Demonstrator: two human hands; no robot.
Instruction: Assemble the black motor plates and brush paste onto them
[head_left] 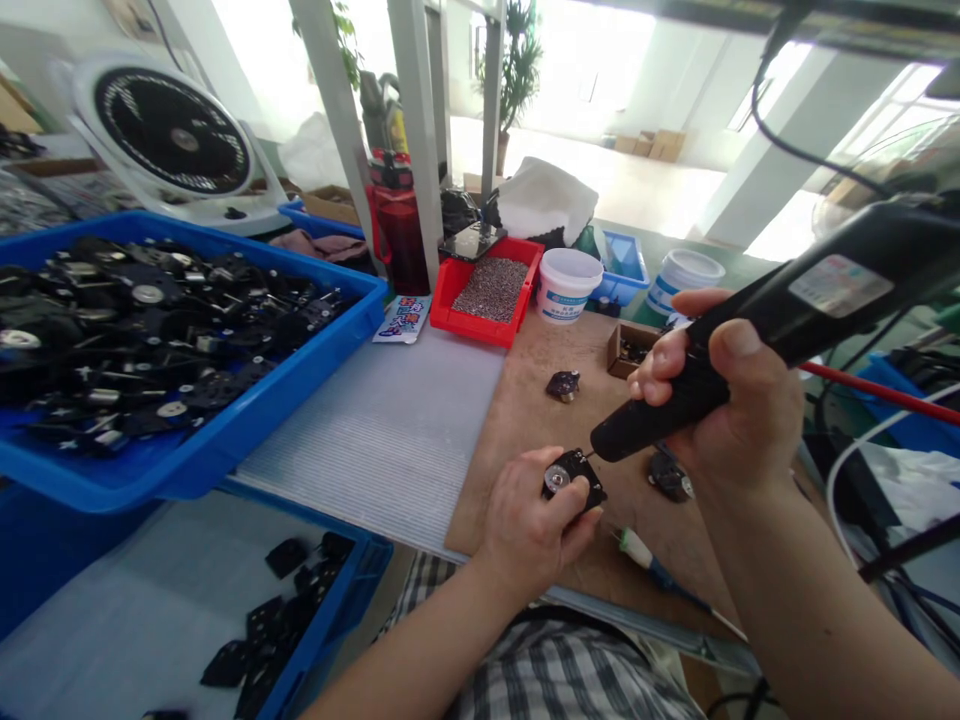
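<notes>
Black angular part (576, 466) — left grip (529, 515) pinching | smooth tapered driver (787, 300) — right grip (739, 410) clasping

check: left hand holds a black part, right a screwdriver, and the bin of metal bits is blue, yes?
The bin of metal bits is red, not blue, in the head view; the left hand holds a black part, the right hand a screwdriver.

Black on brown, with bright blue, red and a check pattern.
Power driver (787, 335) at three o'clock: black, pale sticker (838, 287); part (579, 466) at half past four: black, silver disc (557, 480); board (517, 400) there: brown; tray (300, 400) at nine: blue; fan (180, 140) at ten: white, black grille (142, 125); bin (472, 329) at twelve: red; tub (570, 283) at two: white, blue label (566, 303); cloth (570, 665) at five: black-and-white check.
</notes>
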